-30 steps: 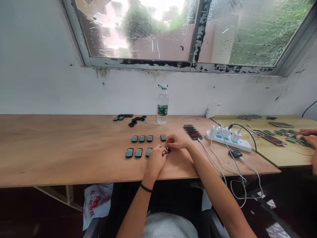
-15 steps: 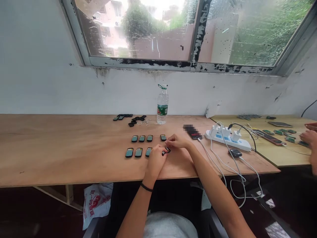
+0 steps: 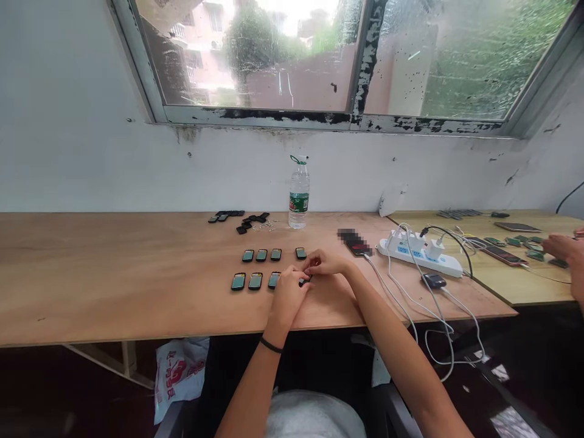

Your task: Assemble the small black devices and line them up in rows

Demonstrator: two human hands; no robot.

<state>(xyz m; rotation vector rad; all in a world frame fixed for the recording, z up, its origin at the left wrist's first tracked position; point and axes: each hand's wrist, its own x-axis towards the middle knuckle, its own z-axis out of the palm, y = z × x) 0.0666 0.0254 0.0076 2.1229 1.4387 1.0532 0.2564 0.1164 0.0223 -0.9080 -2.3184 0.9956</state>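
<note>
My left hand (image 3: 288, 295) and my right hand (image 3: 326, 262) meet over the wooden table (image 3: 114, 274), fingers pinched together on one small black device (image 3: 303, 280) between them. Left of my hands lie two rows of the same small devices with blue-green faces: a near row (image 3: 246, 281) and a far row (image 3: 261, 255), plus a single one (image 3: 300, 253) just beyond my fingers. A black band circles my left wrist.
A water bottle (image 3: 299, 194) stands by the wall, with a pile of black parts (image 3: 249, 222) to its left. A phone (image 3: 356, 246), a white power strip (image 3: 417, 252) and cables lie to the right. Another person's hands (image 3: 561, 248) work at the adjoining table. A plastic bag (image 3: 180, 374) lies underneath.
My fingers have closed in further around the small device, hiding more of it. The other person's hands at the right have shifted back toward the frame edge.
</note>
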